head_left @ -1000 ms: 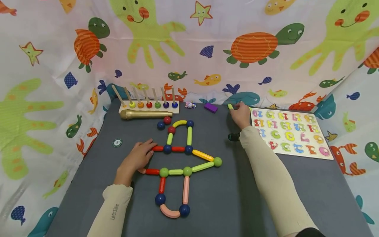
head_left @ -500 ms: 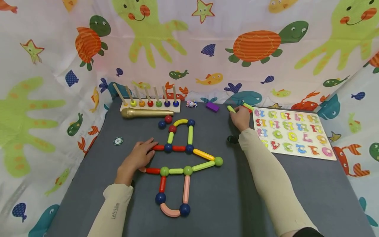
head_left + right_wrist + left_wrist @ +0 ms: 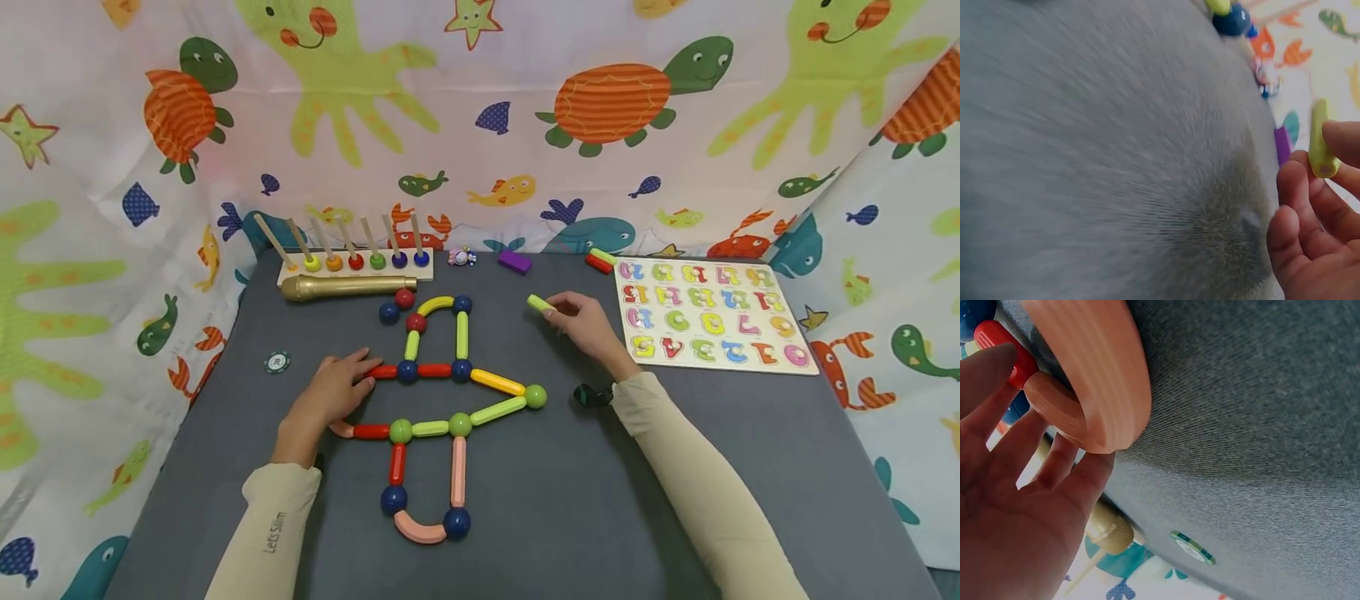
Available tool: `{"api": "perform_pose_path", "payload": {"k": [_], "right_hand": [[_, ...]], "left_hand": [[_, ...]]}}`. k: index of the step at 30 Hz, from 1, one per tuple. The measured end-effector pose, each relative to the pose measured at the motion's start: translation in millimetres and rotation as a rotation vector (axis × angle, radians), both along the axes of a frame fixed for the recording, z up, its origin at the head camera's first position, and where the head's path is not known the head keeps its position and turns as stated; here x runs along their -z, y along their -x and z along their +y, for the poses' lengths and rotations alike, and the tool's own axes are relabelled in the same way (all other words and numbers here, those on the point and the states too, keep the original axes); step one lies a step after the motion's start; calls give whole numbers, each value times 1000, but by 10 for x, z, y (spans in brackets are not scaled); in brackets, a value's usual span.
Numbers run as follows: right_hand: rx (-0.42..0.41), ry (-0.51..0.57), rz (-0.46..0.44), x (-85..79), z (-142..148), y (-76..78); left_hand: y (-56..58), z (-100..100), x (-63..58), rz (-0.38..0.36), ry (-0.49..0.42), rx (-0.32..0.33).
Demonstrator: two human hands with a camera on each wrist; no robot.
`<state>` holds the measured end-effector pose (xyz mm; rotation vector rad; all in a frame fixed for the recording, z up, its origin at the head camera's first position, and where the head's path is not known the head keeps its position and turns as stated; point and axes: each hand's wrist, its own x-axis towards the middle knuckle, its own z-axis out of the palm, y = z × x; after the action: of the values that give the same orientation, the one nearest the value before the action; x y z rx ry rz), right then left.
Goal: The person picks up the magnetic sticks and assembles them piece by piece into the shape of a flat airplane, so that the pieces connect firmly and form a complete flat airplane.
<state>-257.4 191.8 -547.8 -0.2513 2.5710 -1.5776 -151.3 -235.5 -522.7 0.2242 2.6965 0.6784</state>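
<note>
Magnetic rods and balls form a closed figure on the grey table, with a green ball (image 3: 536,396) at its right tip. My left hand (image 3: 327,397) rests at the figure's left end, fingers mostly extended. In the left wrist view its fingertips touch a curved pink rod (image 3: 1107,381), and the thumb lies near a red rod (image 3: 1009,355). The hand hides much of this end in the head view. Above the table, right of the figure, my right hand (image 3: 591,327) pinches a short light green rod (image 3: 537,303) between thumb and fingers, also seen in the right wrist view.
A loose red ball (image 3: 404,297) and blue ball (image 3: 388,312) lie below a gold microphone (image 3: 348,287) and a peg board (image 3: 300,272). Purple block (image 3: 515,262), red and green rods (image 3: 600,260), and number puzzle (image 3: 716,317) stand right. A chip (image 3: 277,362) lies left.
My right hand has moved left and nearer with the light green rod, away from the rods beside the puzzle. The left hand stays at the figure's left end. The head view has shifted slightly.
</note>
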Motion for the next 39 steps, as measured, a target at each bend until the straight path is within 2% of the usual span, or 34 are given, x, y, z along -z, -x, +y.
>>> {"api": "perform_pose_path", "payload": {"k": [5, 10, 15, 21, 24, 32, 35, 39], "right_hand": [[-99, 53, -51, -64, 104, -279], [-204, 42, -94, -60, 246, -497], [-342, 12, -95, -43, 368, -623], [-406, -18, -149, -83, 441, -688], [-418, -38, -168, -92, 448, -700], [-419, -89, -170, -144, 428, -598], [-350, -117, -127, -165, 438, -484], [-175, -205, -14, -215, 444, -240]], "left_hand": [[34, 14, -7, -16, 42, 7], [65, 21, -38, -16, 50, 24], [67, 22, -57, -38, 60, 11], [60, 41, -82, -55, 58, 1], [64, 56, -74, -54, 55, 1], [82, 50, -104, -38, 63, 3], [72, 53, -93, -31, 61, 8], [47, 69, -21, -35, 52, 2]]}}
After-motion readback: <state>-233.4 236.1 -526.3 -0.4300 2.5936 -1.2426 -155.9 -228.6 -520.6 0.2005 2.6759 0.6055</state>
